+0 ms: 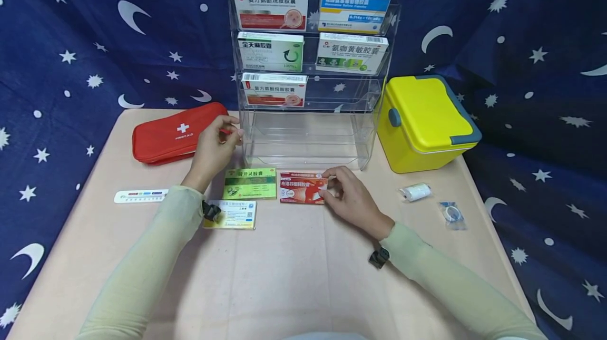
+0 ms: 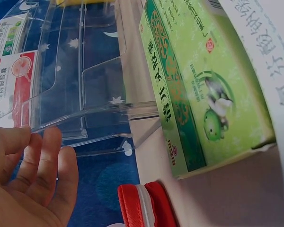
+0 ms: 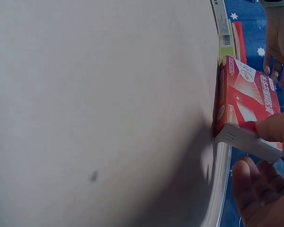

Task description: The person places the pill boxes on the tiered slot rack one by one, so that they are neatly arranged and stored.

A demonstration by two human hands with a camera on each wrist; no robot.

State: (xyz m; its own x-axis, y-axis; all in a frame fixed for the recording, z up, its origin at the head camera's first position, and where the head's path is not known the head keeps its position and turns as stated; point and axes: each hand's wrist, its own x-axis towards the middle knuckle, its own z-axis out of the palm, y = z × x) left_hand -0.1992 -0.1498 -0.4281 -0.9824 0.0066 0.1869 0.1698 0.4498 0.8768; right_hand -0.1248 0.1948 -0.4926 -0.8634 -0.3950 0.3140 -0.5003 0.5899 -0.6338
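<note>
My left hand (image 1: 215,142) is at the left side of a clear tiered display rack (image 1: 303,124), thumb and fingertips pinching its edge in the left wrist view. My right hand (image 1: 353,197) holds the right end of a red medicine box (image 1: 299,188) that lies on the table before the rack. In the right wrist view the thumb presses on the box's printed face, and other fingers curl below its white end. Left of it lies a green medicine box (image 1: 251,184). A white and yellow medicine box (image 1: 239,214) sits nearer me, partly behind my left wrist.
Several medicine boxes (image 1: 270,52) stand in the rack's upper tiers. A red first aid pouch (image 1: 175,137) and a white strip (image 1: 137,196) lie to the left. At right are a yellow case (image 1: 422,118), a white roll (image 1: 416,192) and a small wrapped item (image 1: 452,214).
</note>
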